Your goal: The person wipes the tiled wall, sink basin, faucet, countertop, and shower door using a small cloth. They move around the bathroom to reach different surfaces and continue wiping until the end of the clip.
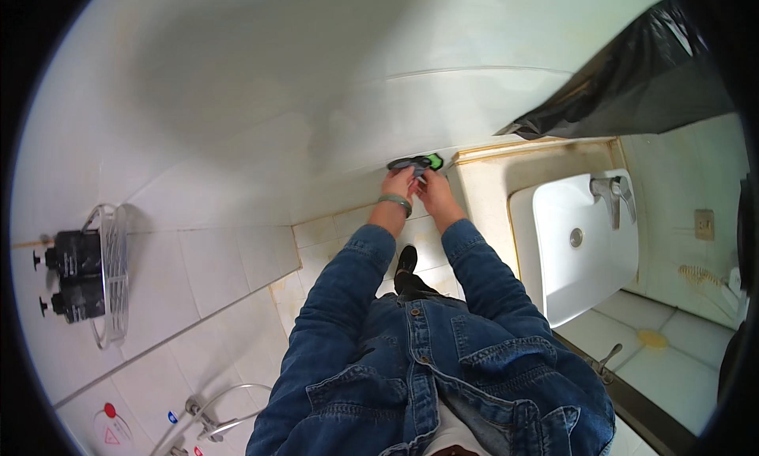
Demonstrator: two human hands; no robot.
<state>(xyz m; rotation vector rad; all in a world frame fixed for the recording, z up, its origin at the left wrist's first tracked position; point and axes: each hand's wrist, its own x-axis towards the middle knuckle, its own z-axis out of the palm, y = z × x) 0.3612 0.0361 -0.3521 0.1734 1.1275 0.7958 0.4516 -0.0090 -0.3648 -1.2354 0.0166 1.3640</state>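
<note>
green-grey tool (417,163) — both hands (417,185)

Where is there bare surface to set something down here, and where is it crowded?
Bare: the counter strip between hands and sink, and the tiled ledge beside the sink. Crowded: where the left hand and right hand hold the green-grey tool.

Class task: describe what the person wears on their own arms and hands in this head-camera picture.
Both arms are covered in blue denim jacket sleeves with stitched seams and cuffs ending at the wrists. The left hand is bare, with a greenish-grey band round its wrist. The right hand is bare too, with no glove, band or watch visible.
</note>
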